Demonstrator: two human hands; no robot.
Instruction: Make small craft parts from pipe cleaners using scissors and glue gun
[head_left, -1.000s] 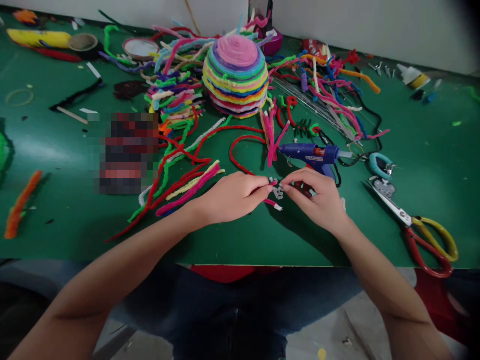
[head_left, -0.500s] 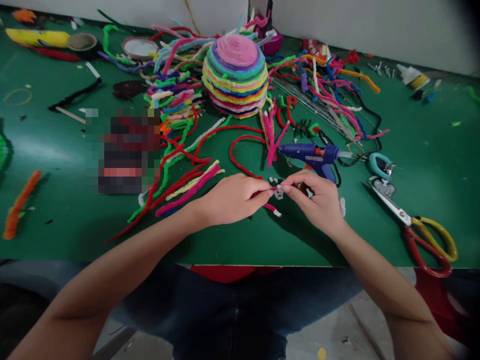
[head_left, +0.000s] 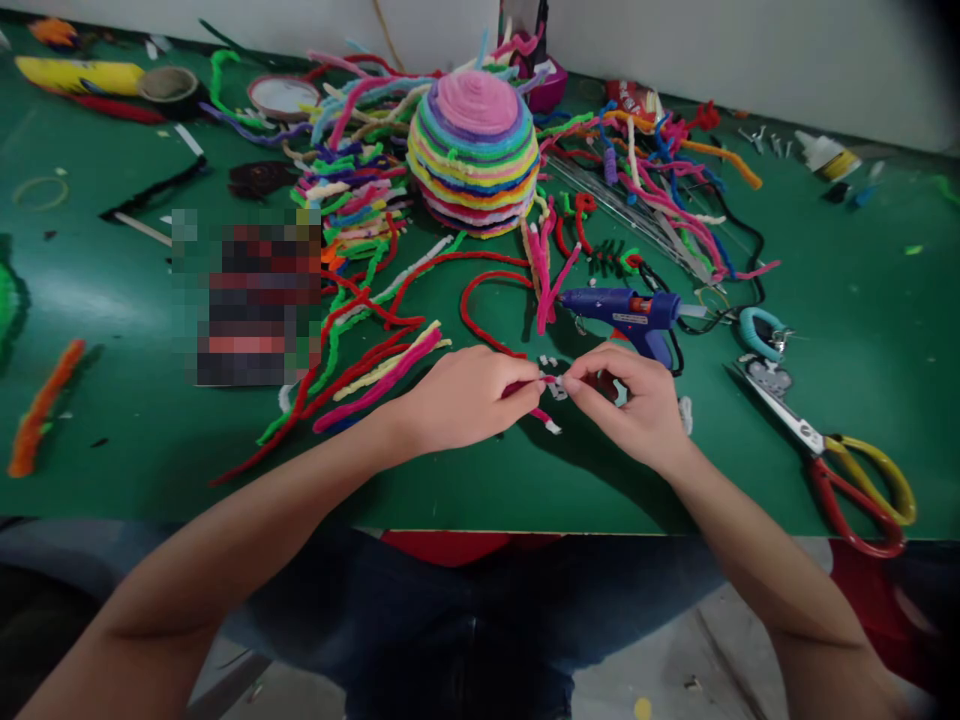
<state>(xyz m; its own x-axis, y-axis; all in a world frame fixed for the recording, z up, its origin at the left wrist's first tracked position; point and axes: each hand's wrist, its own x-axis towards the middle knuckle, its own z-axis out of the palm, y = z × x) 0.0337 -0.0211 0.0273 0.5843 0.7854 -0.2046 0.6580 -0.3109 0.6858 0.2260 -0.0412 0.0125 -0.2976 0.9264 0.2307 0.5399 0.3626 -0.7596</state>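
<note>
My left hand [head_left: 480, 395] is closed, pinching a pink pipe cleaner [head_left: 551, 379] between thumb and forefinger. From the right, my right hand [head_left: 626, 400] pinches the tip of the same pipe cleaner, where a small whitish bit shows. A second pink end with a white tip [head_left: 551, 426] sticks out below my left fingers; whether it belongs to the same piece I cannot tell. Small white scraps [head_left: 549, 360] lie on the table just behind the fingertips. Behind my right hand rests a blue glue gun [head_left: 626, 308] with a glue stick in its back.
A striped pipe-cleaner dome [head_left: 474, 150] stands at the back, with bundles of coloured pipe cleaners [head_left: 360, 200] beside it. Scissors [head_left: 814, 440] lie open at the right, their handles over the edge of the green table [head_left: 135, 430]. A glue bottle [head_left: 825, 155] lies at the back right.
Both hands stay almost in place, still pinching the pink pipe cleaner. My right fingertips have shifted very slightly. The whole view has moved a little.
</note>
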